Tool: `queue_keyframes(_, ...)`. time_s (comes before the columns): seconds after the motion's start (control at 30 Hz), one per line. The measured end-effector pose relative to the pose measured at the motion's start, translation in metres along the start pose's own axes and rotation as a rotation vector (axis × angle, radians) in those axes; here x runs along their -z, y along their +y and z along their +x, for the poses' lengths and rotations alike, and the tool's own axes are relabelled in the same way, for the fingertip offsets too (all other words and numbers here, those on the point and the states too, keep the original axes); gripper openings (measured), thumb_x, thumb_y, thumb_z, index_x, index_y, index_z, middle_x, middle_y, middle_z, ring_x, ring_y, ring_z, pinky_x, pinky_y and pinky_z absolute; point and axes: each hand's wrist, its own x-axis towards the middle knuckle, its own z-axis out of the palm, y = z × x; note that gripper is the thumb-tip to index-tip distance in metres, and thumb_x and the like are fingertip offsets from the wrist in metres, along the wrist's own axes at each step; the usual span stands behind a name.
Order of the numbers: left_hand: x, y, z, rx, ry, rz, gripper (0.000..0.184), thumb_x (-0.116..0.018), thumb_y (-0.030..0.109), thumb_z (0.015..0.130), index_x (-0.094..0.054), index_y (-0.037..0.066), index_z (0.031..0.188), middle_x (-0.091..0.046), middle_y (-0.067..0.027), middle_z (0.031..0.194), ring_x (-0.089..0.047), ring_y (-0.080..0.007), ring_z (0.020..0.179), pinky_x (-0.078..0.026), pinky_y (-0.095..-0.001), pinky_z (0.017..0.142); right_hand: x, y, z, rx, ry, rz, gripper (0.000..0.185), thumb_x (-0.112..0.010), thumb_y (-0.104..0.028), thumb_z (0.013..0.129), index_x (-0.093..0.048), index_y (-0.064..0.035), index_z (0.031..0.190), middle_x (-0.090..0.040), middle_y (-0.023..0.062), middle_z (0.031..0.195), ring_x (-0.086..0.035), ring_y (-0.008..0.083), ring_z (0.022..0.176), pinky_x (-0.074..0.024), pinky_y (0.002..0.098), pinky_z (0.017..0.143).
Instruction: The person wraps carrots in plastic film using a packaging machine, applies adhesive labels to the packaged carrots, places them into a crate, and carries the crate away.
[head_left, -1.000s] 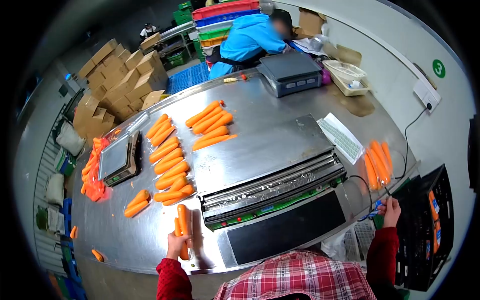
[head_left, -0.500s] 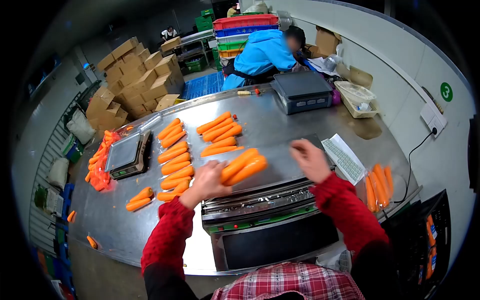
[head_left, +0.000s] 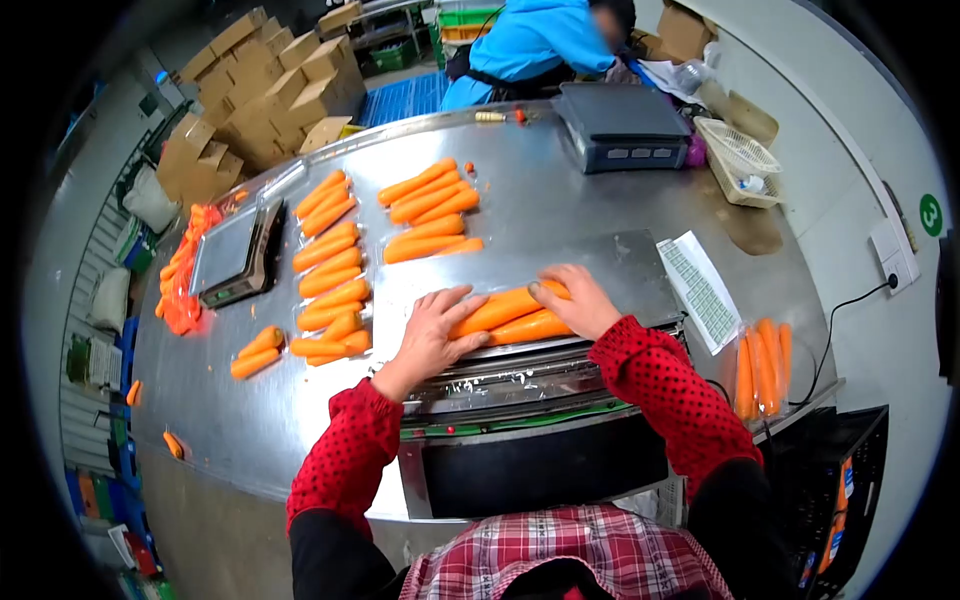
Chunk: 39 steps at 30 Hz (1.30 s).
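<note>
A bunch of carrots (head_left: 512, 312) lies crosswise on the metal top of a bench machine (head_left: 500, 380) that looks like a film wrapper. My left hand (head_left: 432, 335) holds the bunch's left end, its thumb along the near side and its fingers on the far side. At the other end my right hand (head_left: 580, 300) grips the carrots, its thumb on top and its fingers over the far right. Whether film lies under the bunch I cannot tell. Left of the machine, wrapped carrot packs (head_left: 328, 262) lie in a column, with more packs (head_left: 430, 192) behind.
A scale (head_left: 236, 252) stands at left beside carrots in a red bag (head_left: 182, 305). A label sheet (head_left: 700, 285) and a carrot pack (head_left: 762, 370) lie at right. Farther back are a dark lidded box (head_left: 625, 125), a basket (head_left: 740, 165) and a person in blue (head_left: 530, 45).
My left hand has brought the carrots down from the air onto the machine top. My right hand, formerly apart from them, has moved left onto their right end. The view has tilted downward.
</note>
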Motion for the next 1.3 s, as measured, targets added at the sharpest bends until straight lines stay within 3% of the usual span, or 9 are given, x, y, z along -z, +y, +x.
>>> queue_keyframes(0.67,-0.021,-0.002,0.020,-0.076,0.109,-0.097,0.052,-0.071,0.045,0.078,-0.065,0.015,0.120,-0.060,-0.0110,0.121,-0.054,-0.0302,0.112,-0.040,-0.0424,0.096,-0.001,0.011,-0.012,0.215,0.095,-0.357,0.051,-0.061,-0.046,0.086,-0.061,-0.0058,0.118,-0.058,0.0114,0.116,-0.051,0.0303,0.111,-0.0410,0.0408,0.091)
queue_keyframes(0.83,0.003,0.009,-0.005,0.074,0.415,-0.105,0.045,-0.071,0.027,0.082,-0.060,0.005,0.119,-0.057,-0.0176,0.120,-0.053,-0.0326,0.112,-0.042,-0.0405,0.095,0.046,0.023,-0.048,0.017,0.218,0.086,0.046,-0.061,-0.040,0.088,-0.062,-0.0027,0.116,-0.060,0.0152,0.113,-0.057,0.0293,0.105,-0.0451,0.0394,0.089)
queue_keyframes(0.87,0.020,0.013,-0.025,0.226,0.423,-0.094,0.036,-0.071,0.017,0.081,-0.061,0.001,0.110,-0.060,-0.0200,0.110,-0.059,-0.0329,0.100,-0.049,-0.0369,0.084,0.071,0.019,-0.074,-0.082,0.178,0.104,0.044,-0.061,-0.039,0.088,-0.065,-0.0012,0.110,-0.065,0.0159,0.105,-0.063,0.0286,0.096,-0.0486,0.0391,0.083)
queue_keyframes(0.9,0.036,0.017,-0.045,0.332,0.368,0.109,0.028,-0.072,0.023,0.080,-0.066,-0.002,0.093,-0.066,-0.0191,0.085,-0.066,-0.0316,0.075,-0.052,-0.0349,0.064,0.087,0.021,-0.104,-0.298,-0.010,-0.066,0.040,-0.063,-0.040,0.086,-0.069,-0.0020,0.099,-0.067,0.0151,0.093,-0.065,0.0285,0.084,-0.0503,0.0391,0.076)
queue_keyframes(0.93,0.055,0.035,-0.077,0.578,-0.042,0.356,0.035,-0.072,0.034,0.079,-0.068,-0.001,0.073,-0.062,-0.0149,0.057,-0.063,-0.0309,0.052,-0.050,-0.0371,0.050,0.093,0.026,-0.122,-0.516,-0.209,-0.230,0.039,-0.064,-0.040,0.085,-0.073,-0.0029,0.089,-0.070,0.0142,0.081,-0.067,0.0284,0.073,-0.0520,0.0391,0.069)
queue_keyframes(0.97,0.049,0.033,-0.093,0.480,-0.047,0.417,0.046,-0.070,0.045,0.078,-0.068,0.001,0.062,-0.056,-0.0132,0.045,-0.060,-0.0307,0.043,-0.047,-0.0389,0.044,0.089,0.026,-0.121,-0.519,-0.206,-0.223,0.039,-0.064,-0.040,0.085,-0.073,-0.0029,0.089,-0.070,0.0142,0.081,-0.067,0.0284,0.073,-0.0520,0.0391,0.069)
queue_keyframes(1.1,0.035,0.033,-0.098,0.638,-0.238,0.465,0.050,-0.067,0.044,0.081,-0.067,0.000,0.059,-0.059,-0.0158,0.052,-0.062,-0.0306,0.049,-0.048,-0.0369,0.048,0.064,0.021,-0.101,-0.504,-0.336,-0.299,0.035,-0.069,-0.041,0.081,-0.075,-0.0073,0.077,-0.068,0.0154,0.072,-0.066,0.0320,0.069,-0.0518,0.0386,0.068)
queue_keyframes(1.2,0.025,0.024,-0.102,0.648,-0.109,0.045,0.047,-0.065,0.037,0.084,-0.064,-0.004,0.062,-0.060,-0.0153,0.054,-0.061,-0.0269,0.050,-0.048,-0.0354,0.050,0.055,0.029,-0.103,-0.411,-0.307,-0.209,0.037,-0.065,-0.039,0.083,-0.073,-0.0031,0.080,-0.066,0.0130,0.065,-0.064,0.0272,0.064,-0.0503,0.0355,0.063)
queue_keyframes(1.3,0.061,0.056,-0.112,1.015,-0.123,-0.699,0.032,-0.061,0.024,0.086,-0.060,-0.002,0.067,-0.056,-0.0100,0.054,-0.056,-0.0198,0.049,-0.047,-0.0345,0.049,0.093,-0.005,-0.128,-0.599,-0.385,0.479,0.031,-0.055,-0.027,0.090,-0.055,-0.0038,0.070,-0.051,0.0039,0.055,-0.051,0.0172,0.047,-0.0416,0.0303,0.046)
